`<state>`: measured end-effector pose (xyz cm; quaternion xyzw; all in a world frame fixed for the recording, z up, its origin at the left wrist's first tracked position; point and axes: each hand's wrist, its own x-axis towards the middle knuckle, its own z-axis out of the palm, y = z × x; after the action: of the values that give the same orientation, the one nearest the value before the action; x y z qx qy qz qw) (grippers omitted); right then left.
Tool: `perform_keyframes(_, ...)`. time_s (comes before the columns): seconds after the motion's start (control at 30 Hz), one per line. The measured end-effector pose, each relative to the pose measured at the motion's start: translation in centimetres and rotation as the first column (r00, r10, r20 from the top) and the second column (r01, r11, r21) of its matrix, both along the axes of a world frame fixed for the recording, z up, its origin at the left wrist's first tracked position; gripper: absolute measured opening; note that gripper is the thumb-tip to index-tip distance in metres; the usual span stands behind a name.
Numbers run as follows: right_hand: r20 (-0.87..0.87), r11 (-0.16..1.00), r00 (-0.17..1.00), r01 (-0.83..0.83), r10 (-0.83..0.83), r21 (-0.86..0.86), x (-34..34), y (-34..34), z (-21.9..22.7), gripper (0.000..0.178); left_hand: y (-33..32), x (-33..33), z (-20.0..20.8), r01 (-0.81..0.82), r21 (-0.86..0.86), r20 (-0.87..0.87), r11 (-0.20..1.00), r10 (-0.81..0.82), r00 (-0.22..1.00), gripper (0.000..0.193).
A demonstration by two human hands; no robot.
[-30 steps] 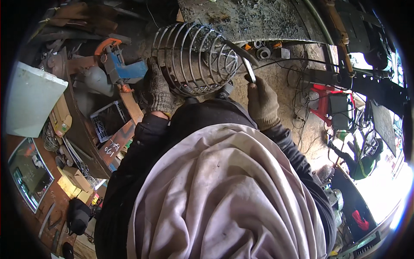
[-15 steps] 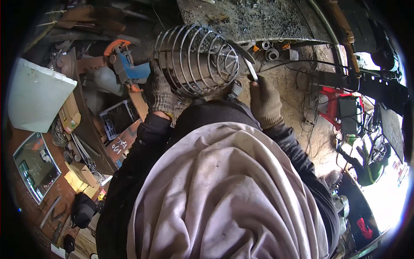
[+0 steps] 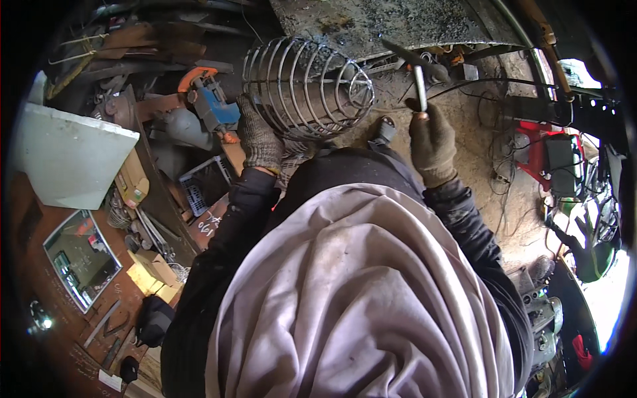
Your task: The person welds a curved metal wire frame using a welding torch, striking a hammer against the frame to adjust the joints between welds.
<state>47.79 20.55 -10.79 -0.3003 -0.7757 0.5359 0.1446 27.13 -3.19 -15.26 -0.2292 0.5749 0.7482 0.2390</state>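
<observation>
A round cage of bent metal rods (image 3: 306, 85) lies on its side in front of me, its narrower ringed end toward the right. My left hand (image 3: 260, 136), in a grey knit glove, closes on the cage's left end; the fingertips are partly hidden. In a brownish glove, my right hand (image 3: 432, 144) grips the pale handle of a chipping hammer (image 3: 420, 86). The hammer's dark, pointed head is raised to the right of the cage, apart from it.
A metal worktable (image 3: 371, 23) strewn with dark grit stands ahead. At left are a blue-and-orange clamp tool (image 3: 215, 109), a white panel (image 3: 76, 156) and a mirror-like pane (image 3: 83, 259). Cables cross the floor (image 3: 474, 172) at right, near a red stool (image 3: 531, 159).
My right hand has lifted the chipping hammer up and to the right, away from the cage's end. My left hand stays on the cage. The whole view has shifted slightly.
</observation>
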Motion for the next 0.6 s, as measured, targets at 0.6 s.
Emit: perform_keyframes(0.6, 0.005, 0.986, 0.996, 0.088, -0.088, -0.14, 0.1, -0.4, -1.7, 0.032, -5.0, -3.7, -1.3, 0.309, -0.115, -0.548, 0.944, -0.32, 0.773, 0.053)
